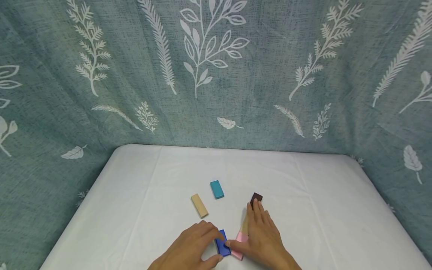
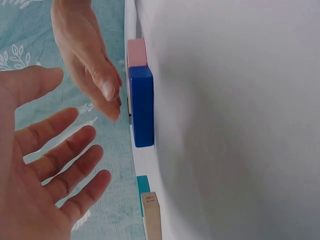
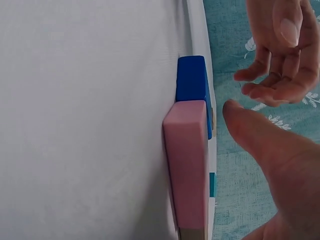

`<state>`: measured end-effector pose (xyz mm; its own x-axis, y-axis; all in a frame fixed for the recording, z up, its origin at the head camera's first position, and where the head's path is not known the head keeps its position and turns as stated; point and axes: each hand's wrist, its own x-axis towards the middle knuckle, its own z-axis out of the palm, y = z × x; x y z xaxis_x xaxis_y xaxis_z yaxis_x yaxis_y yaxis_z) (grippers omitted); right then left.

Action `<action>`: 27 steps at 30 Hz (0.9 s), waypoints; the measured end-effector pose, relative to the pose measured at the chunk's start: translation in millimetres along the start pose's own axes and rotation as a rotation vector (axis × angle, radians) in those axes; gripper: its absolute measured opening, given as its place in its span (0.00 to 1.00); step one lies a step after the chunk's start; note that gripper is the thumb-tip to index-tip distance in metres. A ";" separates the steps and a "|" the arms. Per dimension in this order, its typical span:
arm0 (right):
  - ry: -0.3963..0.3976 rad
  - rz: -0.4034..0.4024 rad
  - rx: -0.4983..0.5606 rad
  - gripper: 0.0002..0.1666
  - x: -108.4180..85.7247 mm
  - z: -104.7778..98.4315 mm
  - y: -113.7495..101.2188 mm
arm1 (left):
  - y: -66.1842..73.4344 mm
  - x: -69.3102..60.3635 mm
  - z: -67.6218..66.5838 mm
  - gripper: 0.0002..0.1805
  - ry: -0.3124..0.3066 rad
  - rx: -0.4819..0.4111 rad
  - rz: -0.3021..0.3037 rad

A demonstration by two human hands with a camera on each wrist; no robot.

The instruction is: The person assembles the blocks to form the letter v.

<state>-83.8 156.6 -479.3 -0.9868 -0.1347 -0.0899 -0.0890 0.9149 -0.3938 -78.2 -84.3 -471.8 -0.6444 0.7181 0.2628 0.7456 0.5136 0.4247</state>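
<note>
A blue block (image 1: 222, 243) lies flat on the white table, beside a pink block (image 1: 238, 252). Just above the blue one hovers my left hand (image 1: 192, 245), its fingers loosely bent and spread from the thumb; the left wrist view shows it apart from the block (image 2: 142, 107). My right hand (image 1: 261, 236) is held over the pink block, fingers extended, covering part of it. Beyond the pink block, a wooden block (image 1: 244, 227) and a dark brown block (image 1: 257, 198) show partly from under this hand. The right wrist view shows its thumb (image 3: 265, 132) clear of the pink block.
A teal block (image 1: 217, 189) and a plain wooden block (image 1: 199, 206) lie farther back, left of the right hand. The wooden one bears a small printed mark in the left wrist view. Behind the white table (image 1: 141, 187) hangs a green leaf-patterned cloth (image 1: 263, 75).
</note>
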 end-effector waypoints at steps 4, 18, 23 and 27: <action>-0.013 0.023 -0.002 0.83 -0.6 1.7 -1.8 | -2.9 1.3 -1.0 0.18 0.003 0.015 -0.053; -0.016 0.036 -0.027 0.83 0.5 10.8 -4.2 | -19.9 1.6 -4.7 0.23 0.241 0.059 -0.058; -0.024 0.045 -0.032 0.82 1.2 11.8 -5.2 | -25.1 2.2 -8.5 0.27 0.282 0.067 -0.069; -0.034 0.048 -0.032 0.82 0.6 11.4 -5.9 | -28.9 2.0 -10.8 0.29 0.292 0.081 -0.106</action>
<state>-82.3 146.7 -487.4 -0.9850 -0.1029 -0.1387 -0.0469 0.9321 -0.3591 -102.9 -102.8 -474.2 -0.7321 0.4991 0.4636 0.6751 0.6223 0.3961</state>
